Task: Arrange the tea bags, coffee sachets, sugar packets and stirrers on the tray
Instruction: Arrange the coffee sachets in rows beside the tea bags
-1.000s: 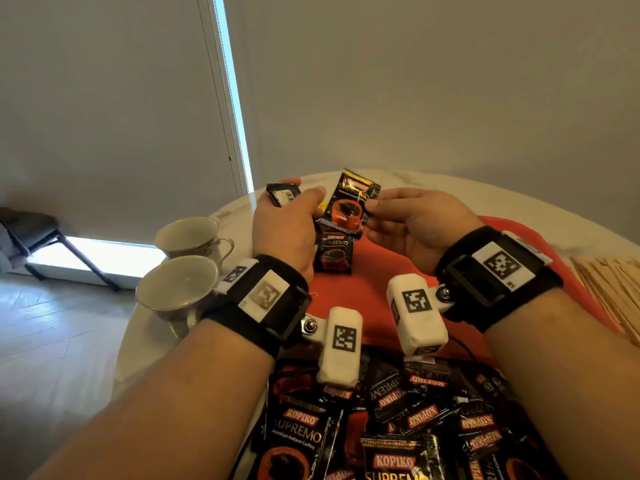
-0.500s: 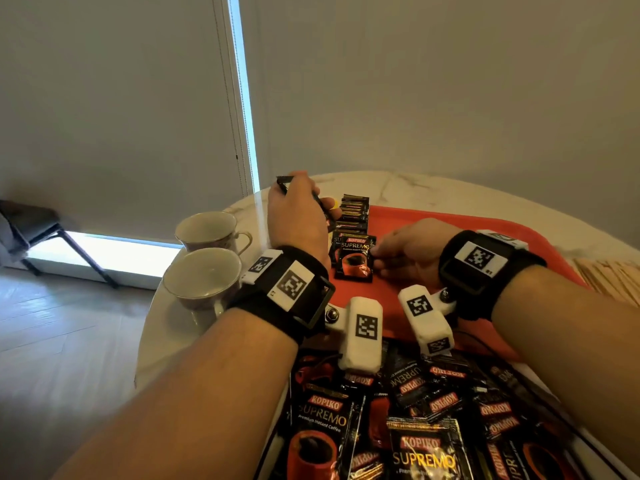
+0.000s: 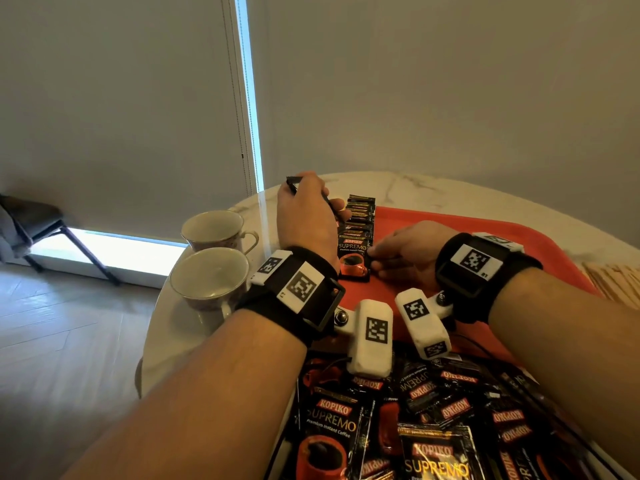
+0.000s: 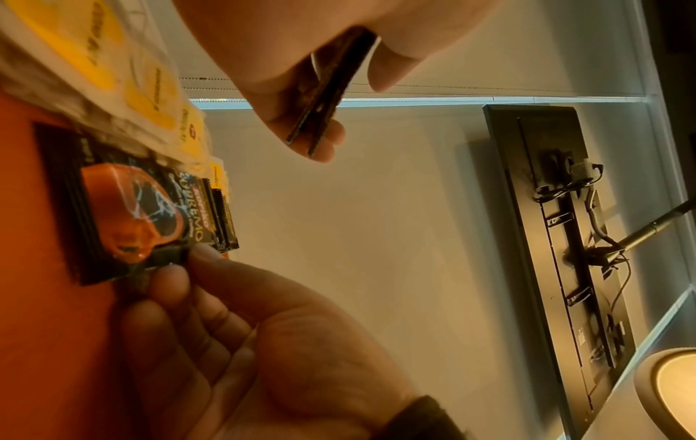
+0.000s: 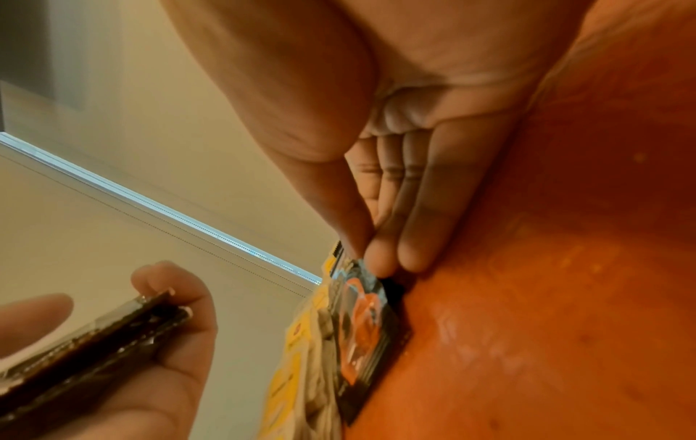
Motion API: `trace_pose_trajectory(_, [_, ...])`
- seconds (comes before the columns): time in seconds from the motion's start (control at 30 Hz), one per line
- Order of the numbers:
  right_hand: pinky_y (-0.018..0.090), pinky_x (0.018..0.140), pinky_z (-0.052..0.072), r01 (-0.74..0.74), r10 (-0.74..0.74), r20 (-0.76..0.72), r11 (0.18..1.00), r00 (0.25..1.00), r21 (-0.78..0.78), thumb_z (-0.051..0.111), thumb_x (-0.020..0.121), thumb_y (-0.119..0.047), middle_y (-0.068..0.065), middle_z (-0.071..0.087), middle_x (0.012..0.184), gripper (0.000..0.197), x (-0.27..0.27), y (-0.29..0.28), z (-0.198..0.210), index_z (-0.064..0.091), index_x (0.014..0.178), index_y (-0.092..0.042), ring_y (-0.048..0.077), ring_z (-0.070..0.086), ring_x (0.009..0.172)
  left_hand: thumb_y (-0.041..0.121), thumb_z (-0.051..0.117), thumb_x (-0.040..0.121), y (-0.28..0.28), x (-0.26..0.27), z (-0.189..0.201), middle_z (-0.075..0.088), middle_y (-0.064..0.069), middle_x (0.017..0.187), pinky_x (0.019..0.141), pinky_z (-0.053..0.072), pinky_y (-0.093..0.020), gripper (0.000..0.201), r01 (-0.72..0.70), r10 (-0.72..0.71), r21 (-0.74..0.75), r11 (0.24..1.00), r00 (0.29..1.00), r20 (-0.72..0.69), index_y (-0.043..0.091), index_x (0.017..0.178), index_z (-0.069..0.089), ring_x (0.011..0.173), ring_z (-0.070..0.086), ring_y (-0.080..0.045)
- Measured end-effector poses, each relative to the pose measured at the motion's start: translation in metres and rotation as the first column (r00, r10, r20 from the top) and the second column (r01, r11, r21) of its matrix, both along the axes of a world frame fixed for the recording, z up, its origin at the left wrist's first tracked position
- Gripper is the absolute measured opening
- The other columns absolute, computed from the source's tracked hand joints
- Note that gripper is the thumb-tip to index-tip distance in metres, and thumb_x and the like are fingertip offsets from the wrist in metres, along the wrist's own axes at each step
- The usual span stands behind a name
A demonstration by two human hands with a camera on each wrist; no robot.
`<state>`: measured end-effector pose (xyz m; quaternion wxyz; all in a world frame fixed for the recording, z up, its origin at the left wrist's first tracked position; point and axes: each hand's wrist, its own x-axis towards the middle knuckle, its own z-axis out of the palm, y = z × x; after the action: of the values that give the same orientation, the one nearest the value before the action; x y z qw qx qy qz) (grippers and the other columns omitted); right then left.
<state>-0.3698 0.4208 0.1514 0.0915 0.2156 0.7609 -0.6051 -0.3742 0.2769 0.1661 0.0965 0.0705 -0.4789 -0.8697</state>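
Note:
A row of black Kopiko coffee sachets (image 3: 358,220) lies overlapped along the left side of the red tray (image 3: 485,233). My right hand (image 3: 375,259) pinches the right edge of the front sachet (image 3: 352,258), which lies flat on the tray. The left wrist view shows thumb and fingers closed on that sachet's (image 4: 132,214) edge. My left hand (image 3: 322,206) hovers left of the row and grips a thin stack of sachets (image 4: 327,86) edge-on. Yellow tea bags (image 4: 150,83) lie beside the row; in the head view my left hand hides them.
A loose heap of coffee sachets (image 3: 426,420) lies at the near edge under my wrists. Two empty teacups (image 3: 207,282) stand on the white table left of the tray. Wooden stirrers (image 3: 613,282) lie at the right. A wall and blind stand behind the table.
Both hands came down from mid-air to the tray. My right hand set a sachet at the near end of the row and still pinches it. The left hand kept its stack.

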Motion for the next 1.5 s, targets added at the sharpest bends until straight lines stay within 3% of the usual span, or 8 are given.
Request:
trace_pose_trajectory(0.3, [0.037,0.075,0.059,0.04,-0.049,-0.045,0.983,0.998,-0.181,0.073,0.091,-0.015,0.008,0.072,0.072,0.015,0.003,0.011,0.002,0.069,0.101,-0.005,0.02,0.067,0.069,0.011,0.048,0.104,0.002,0.001,0.001,0.064,0.001,0.047,0.056,0.059,-0.031,0.015,0.077,-0.084,0.143,0.987,0.995,0.046,0.01,0.112,0.06,0.048,0.067,-0.018])
trace_pose_trajectory(0.47, [0.034,0.071,0.058,-0.136,0.093,-0.152,0.944,0.984,-0.301,0.076,0.083,-0.039,0.004,0.072,0.081,0.03,0.014,0.02,0.018,0.07,0.096,-0.012,0.019,0.068,0.071,0.004,0.059,0.099,0.008,0.0,-0.005,0.077,-0.011,0.078,0.071,0.065,-0.044,0.02,0.123,-0.128,0.097,0.988,0.99,0.052,0.011,0.115,0.069,0.07,0.076,-0.028])
trace_pose_trajectory(0.6, [0.032,0.069,0.058,-0.289,0.216,-0.265,0.915,0.94,-0.281,0.074,0.085,-0.017,0.008,0.073,0.085,0.009,0.02,0.015,0.019,0.069,0.091,-0.013,0.017,0.07,0.071,0.007,0.071,0.094,0.013,0.0,-0.01,0.079,-0.014,0.095,0.078,0.064,-0.057,0.013,0.137,-0.135,-0.042,0.99,0.99,0.035,0.019,0.099,0.072,0.082,0.078,-0.035])
trace_pose_trajectory(0.8, [0.029,0.059,0.059,-0.263,0.104,-0.465,0.92,0.879,-0.291,0.062,0.093,0.005,0.009,0.067,0.078,0.017,0.009,0.023,0.02,0.065,0.092,-0.011,0.015,0.063,0.059,0.001,0.072,0.09,0.008,-0.005,-0.011,0.078,-0.014,0.092,0.072,0.063,-0.047,0.026,0.161,-0.163,0.047,0.986,0.986,0.041,0.008,0.115,0.069,0.08,0.078,-0.033])
trace_pose_trajectory(1.0, [0.028,0.069,0.059,-0.287,0.247,-0.572,0.958,0.782,0.021,0.044,0.087,0.02,0.002,0.076,0.087,0.045,0.013,0.025,0.027,0.076,0.092,-0.012,0.012,0.068,0.078,-0.009,0.06,0.091,0.009,-0.004,-0.008,0.076,-0.018,0.105,0.063,0.062,-0.04,0.038,0.129,-0.135,0.092,0.987,0.988,0.071,0.013,0.12,0.069,0.077,0.079,-0.03])
trace_pose_trajectory(1.13, [0.02,0.077,0.054,-0.292,0.353,-0.65,0.934,0.673,0.205,0.066,0.084,0.012,0.008,0.074,0.107,0.031,0.016,0.024,0.031,0.079,0.097,-0.013,0.007,0.068,0.09,-0.009,0.055,0.093,0.008,-0.006,-0.011,0.073,-0.017,0.112,0.063,0.061,-0.037,0.039,0.095,-0.099,0.054,0.994,0.992,0.072,0.015,0.119,0.07,0.084,0.077,-0.029])
trace_pose_trajectory(1.37, [0.031,0.071,0.058,-0.075,0.162,-0.7,0.985,0.695,0.154,0.071,0.094,-0.021,0.002,0.078,0.093,0.01,0.009,0.025,0.036,0.078,0.091,-0.027,0.025,0.072,0.095,0.035,0.079,0.091,0.007,-0.006,-0.013,0.075,-0.004,0.088,0.06,0.055,-0.032,0.026,0.122,-0.122,-0.082,0.989,0.992,0.011,0.017,0.108,0.069,0.079,0.072,-0.022])
trace_pose_trajectory(1.5, [0.03,0.065,0.053,-0.08,0.13,-0.669,0.991,0.732,0.105,0.073,0.092,-0.02,0.003,0.077,0.09,0.011,0.011,0.026,0.042,0.077,0.084,-0.026,0.015,0.069,0.083,0.01,0.076,0.092,0.007,-0.003,-0.012,0.076,-0.015,0.104,0.071,0.063,-0.042,0.024,0.211,-0.23,-0.149,0.966,0.965,-0.124,0.015,0.113,0.068,0.089,0.077,-0.031])
